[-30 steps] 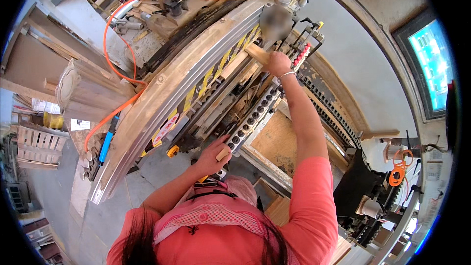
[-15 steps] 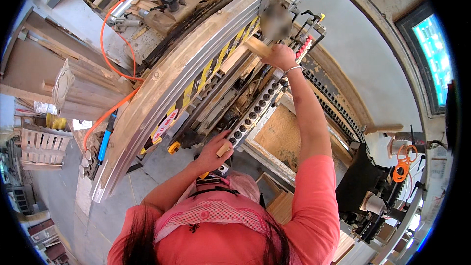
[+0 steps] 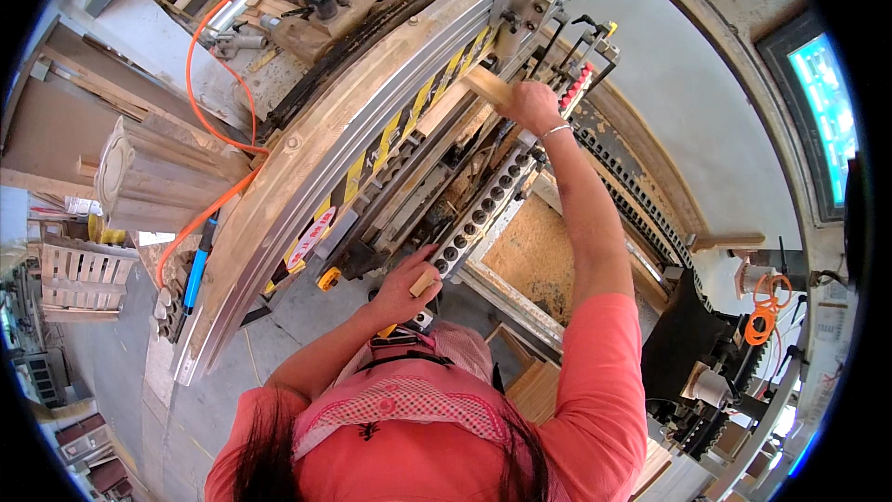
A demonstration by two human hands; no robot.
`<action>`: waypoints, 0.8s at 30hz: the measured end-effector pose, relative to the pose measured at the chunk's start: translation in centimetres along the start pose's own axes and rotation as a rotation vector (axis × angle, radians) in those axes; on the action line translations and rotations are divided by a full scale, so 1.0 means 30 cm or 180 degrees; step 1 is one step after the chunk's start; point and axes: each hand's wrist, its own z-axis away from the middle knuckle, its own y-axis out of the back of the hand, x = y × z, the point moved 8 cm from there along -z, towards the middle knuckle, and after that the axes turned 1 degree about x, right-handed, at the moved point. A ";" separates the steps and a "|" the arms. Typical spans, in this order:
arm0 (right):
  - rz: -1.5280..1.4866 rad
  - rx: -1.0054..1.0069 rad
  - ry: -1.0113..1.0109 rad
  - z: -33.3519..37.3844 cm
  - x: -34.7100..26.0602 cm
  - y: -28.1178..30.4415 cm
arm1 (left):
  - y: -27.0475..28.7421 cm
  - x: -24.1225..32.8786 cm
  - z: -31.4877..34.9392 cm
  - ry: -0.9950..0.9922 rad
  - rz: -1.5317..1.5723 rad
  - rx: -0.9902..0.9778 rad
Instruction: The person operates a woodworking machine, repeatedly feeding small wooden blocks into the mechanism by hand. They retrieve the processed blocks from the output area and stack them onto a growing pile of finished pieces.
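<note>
Pale wooden slats make up a crate (image 3: 79, 299) at the far left, and to its right a blue tool (image 3: 197, 274) lies near the lower end of an orange hose (image 3: 237, 188). Next comes a long machine beam (image 3: 269, 195), bowed by the lens, with black-and-yellow striped tape (image 3: 400, 130) along its inner side and a small yellow object (image 3: 329, 279) below. The left hand (image 3: 406, 286) is curled around a short wooden block (image 3: 425, 282); the block's squared end sticks out between thumb and fingers, pointing up and to the right, while most of its length is hidden by the hand. Those fingers are just beside the lower end of a row of round black cups (image 3: 479, 217) that runs away up and to the right. Beyond, a wooden strip (image 3: 444, 113) lies alongside the tape. Near its upper end a wooden board (image 3: 488, 85) reaches out to the left of the right hand (image 3: 534, 107), which is closed on the board's right end, the wrist ringed by a bracelet (image 3: 557, 129). Below that forearm lies a sawdust-strewn panel (image 3: 525, 251), red knobs (image 3: 576, 88) stand just beside the fist, and a lit screen (image 3: 822, 112) closes the far right.
</note>
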 end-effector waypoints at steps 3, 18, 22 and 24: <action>-0.0018 0.0254 0.0103 0.013 0.001 -0.008 | -0.003 -0.004 -0.001 0.0001 0.0043 -0.0007; -0.0035 0.0402 0.0170 -0.004 0.006 -0.013 | -0.006 -0.003 -0.004 -0.0139 -0.0081 -0.0047; -0.0015 0.0442 0.0168 -0.008 0.001 -0.018 | -0.008 -0.003 -0.003 -0.0141 -0.0145 -0.0063; -0.0034 0.0453 0.0167 -0.010 -0.003 -0.018 | -0.007 -0.002 -0.003 -0.0184 -0.0157 -0.0043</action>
